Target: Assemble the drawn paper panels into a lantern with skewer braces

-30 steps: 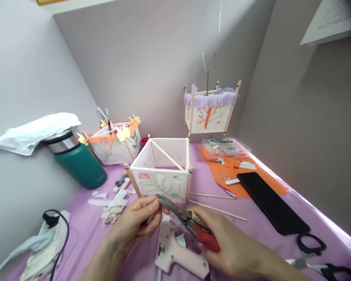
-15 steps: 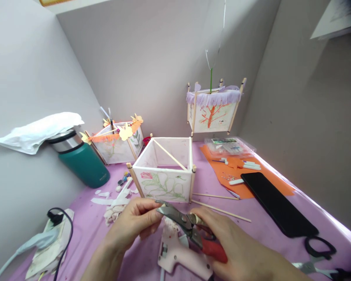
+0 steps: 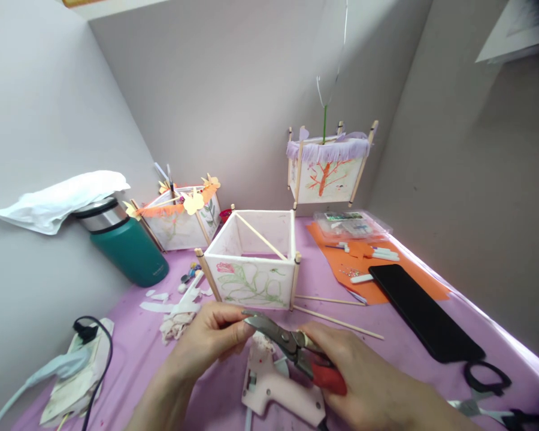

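Observation:
Red-handled pruning shears (image 3: 287, 342) are gripped in my right hand (image 3: 350, 365), blades pointing left. My left hand (image 3: 211, 335) is closed, thumb and fingers pinched together at the blade tips; what it holds is too small or hidden to name. Below the shears a pale pink glue gun (image 3: 282, 389) lies on the purple cloth (image 3: 215, 401). Just beyond my hands stands a white box lantern (image 3: 251, 284) with wooden corner sticks, a drawn pink flower and green leaves, and one thin stick laid diagonally across its open top.
Two thin sticks (image 3: 341, 323) lie right of the box. A black phone (image 3: 424, 311), scissors (image 3: 487, 380) and orange sheet (image 3: 323, 251) are at right. A lantern (image 3: 327, 173) hangs behind; another (image 3: 175, 230), a green bottle (image 3: 130, 251) and power strip (image 3: 78, 371) are left.
The shears' blades have moved slightly closer together, and my right hand has shifted a little. My left hand stays pinched near the tips.

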Available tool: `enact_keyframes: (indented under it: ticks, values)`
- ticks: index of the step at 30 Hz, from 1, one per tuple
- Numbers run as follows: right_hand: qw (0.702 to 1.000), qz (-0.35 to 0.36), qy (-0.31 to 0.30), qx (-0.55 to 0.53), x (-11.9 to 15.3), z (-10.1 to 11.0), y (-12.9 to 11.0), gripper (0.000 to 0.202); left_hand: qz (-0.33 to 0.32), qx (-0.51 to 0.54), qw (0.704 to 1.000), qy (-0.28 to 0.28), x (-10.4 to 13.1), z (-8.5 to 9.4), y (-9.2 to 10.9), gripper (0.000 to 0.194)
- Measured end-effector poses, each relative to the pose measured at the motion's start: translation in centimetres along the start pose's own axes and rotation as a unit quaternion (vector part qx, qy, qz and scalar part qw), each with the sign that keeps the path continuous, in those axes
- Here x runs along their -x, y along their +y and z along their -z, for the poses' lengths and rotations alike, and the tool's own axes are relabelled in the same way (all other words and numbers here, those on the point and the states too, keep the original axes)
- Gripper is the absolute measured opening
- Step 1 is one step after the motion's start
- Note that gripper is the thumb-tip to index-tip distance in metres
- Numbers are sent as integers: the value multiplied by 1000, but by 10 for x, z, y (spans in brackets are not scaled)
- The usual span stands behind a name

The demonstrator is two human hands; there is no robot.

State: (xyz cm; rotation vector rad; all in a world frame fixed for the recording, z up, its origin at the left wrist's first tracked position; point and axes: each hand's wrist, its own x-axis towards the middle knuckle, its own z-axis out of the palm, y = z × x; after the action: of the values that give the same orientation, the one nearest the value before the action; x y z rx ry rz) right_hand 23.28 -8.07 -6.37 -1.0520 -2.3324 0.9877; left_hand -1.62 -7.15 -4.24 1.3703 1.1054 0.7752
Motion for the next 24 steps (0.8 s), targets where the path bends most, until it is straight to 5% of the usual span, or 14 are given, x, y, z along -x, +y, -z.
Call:
enact_keyframes:
  ticks: [5, 15, 24]
  values:
    - [999, 13, 32, 18, -4, -3, 1, 15, -8, 5, 999, 32, 0, 1, 0, 40]
    - [998, 37, 59, -9, -4, 4, 2, 54, 14, 2, 998, 62, 0, 0, 4, 39]
    - [997, -35, -69, -9, 36, 78, 16, 61, 37, -55, 995, 78, -4, 5, 6, 43]
